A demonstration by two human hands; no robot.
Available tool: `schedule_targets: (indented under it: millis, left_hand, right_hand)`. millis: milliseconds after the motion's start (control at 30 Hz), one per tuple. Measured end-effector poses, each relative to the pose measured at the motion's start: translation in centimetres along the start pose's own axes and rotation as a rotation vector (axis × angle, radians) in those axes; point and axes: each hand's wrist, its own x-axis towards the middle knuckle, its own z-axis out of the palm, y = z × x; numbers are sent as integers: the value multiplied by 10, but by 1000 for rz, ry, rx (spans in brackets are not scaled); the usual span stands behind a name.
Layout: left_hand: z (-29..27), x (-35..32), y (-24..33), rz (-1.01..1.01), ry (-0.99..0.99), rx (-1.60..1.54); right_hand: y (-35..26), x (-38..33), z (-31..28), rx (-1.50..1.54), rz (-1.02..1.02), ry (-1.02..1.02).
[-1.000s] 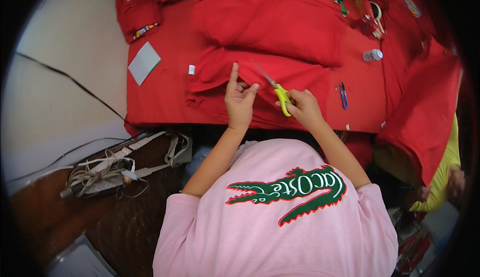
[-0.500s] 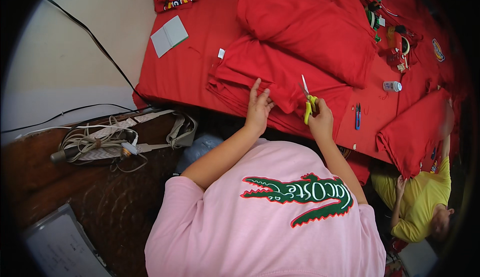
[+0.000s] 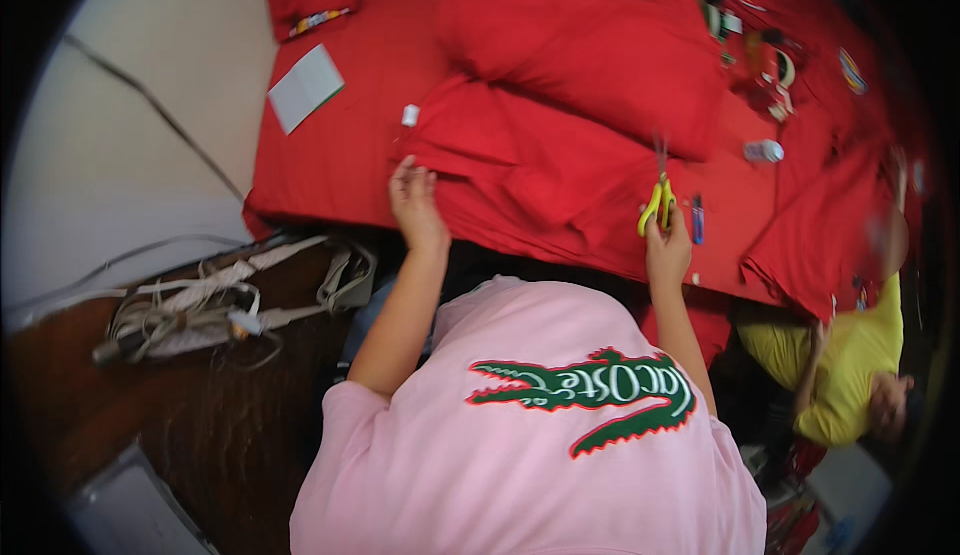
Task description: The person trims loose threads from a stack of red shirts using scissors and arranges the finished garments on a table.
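My right hand (image 3: 669, 247) grips yellow-handled scissors (image 3: 655, 206), their blades pointing away from me over the near right part of a red garment (image 3: 540, 170). At the garment's left end my left hand (image 3: 417, 213) has its fingers stretched out by the edge; whether they touch the cloth I cannot tell. A small white label (image 3: 410, 116) shows just beyond those fingers. Behind this garment lies a big heap of red cloth (image 3: 590, 45).
An open notebook (image 3: 306, 90) lies at the far left of the red-covered table (image 3: 320, 170). To the right are blue thread snips (image 3: 697, 220), a small bottle (image 3: 763, 151) and tape rolls (image 3: 783, 67). A yellow-shirted person (image 3: 850, 375) handles red cloth. Bundled cables (image 3: 190, 310) lie left.
My left hand has moved left along the garment to its labelled end. My right hand has shifted right with the scissors, and the garment lies more spread out. The view has shifted slightly.
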Motion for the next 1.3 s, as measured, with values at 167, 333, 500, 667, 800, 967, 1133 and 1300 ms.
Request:
schedule_targets:
  millis: [167,333,500,667,800,967,1133,1300]
  left_hand:
    - [31,-4,11,-15,-101,110]
    - [50,3,30,326,-135,387]
    - [114,-32,71,447,-330,455]
    - [124,-37,61,459,-333,598]
    - [127,-41,54,451,-332,689]
    - [131,-33,48,430,-295,663]
    - [146,-37,55,415,-214,634]
    - [155,-43,47,421,-162,530]
  right_hand:
    - [72,82,-82,-637,208,121]
    - [94,96,-129,-807,285,80]
    - [87,102,-148,-686,306,-45]
    - [72,155,-172,-573,225,55]
    - [56,241,-194,-442,128,263]
    - [68,354,-200,-351,146,266]
    - [90,418,-187,-462,23,250]
    - [73,437,-202,-430,93,39]
